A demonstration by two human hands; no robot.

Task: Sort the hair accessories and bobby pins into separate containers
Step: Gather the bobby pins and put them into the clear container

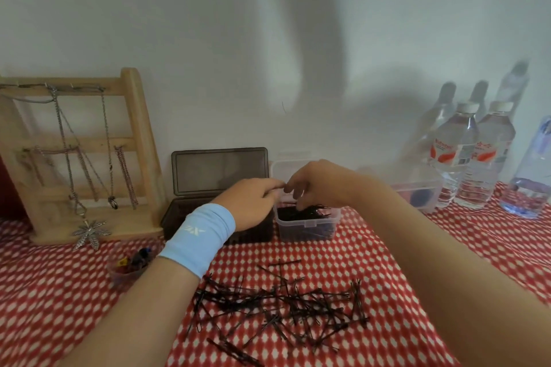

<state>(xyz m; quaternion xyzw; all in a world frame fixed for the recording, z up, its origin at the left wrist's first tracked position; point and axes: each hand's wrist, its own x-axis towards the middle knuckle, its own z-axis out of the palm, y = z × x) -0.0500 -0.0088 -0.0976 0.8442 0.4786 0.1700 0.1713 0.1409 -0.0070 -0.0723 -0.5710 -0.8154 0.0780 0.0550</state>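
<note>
Loose bobby pins, heaped on the checked surface, await sorting; beyond them the right hand, fingers loosely apart, dips into the clear tub of pins, seemingly to drop some, beside the left hand, whose grip cannot be told.
</note>
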